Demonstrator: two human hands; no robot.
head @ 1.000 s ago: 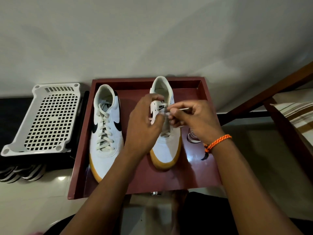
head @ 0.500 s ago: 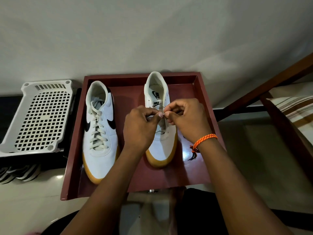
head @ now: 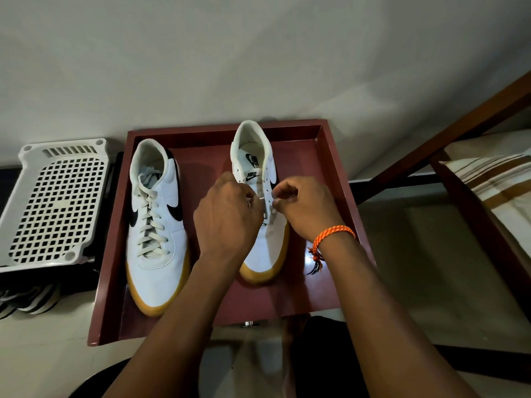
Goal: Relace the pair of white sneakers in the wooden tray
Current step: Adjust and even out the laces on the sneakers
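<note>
Tray (head: 330,173), dark red wood w/ raised rim, sits on pale floor (head: 416,254) against a light wall. Two white sneakers w/ gum soles inside, toes toward the camera. Left shoe (head: 156,234) is fully laced, cream laces crossed up the front, black swoosh on both sides, sitting in the tray's left half. Right shoe (head: 258,165) stands in the centre-right part, apart from the other one; tongue w/ black logo shows, upper eyelets bare, only a bit of lace (head: 263,209) seen low down between the hands. Left hand (head: 227,216) hovers over the shoe's left side, fingers curled, grip narrow, thumb & forefinger pinching a lace tip that pokes out toward the eyelets. Right hand (head: 304,208) is on the shoe's right side, fingers curled in, grip narrow too, pinching lace at the eyelet row; how much lace it holds can't be told, fingers hide it. The two hands nearly meet over the tongue. Orange braided band (head: 333,235) on the right wrist, dark tassel hanging. Left of the tray: a white plastic grid rack (head: 57,202) lying tilted, w/ striped dark shoes (head: 28,303) partly under it. Right: wooden bed frame (head: 459,119) & striped bedding (head: 494,179).
</note>
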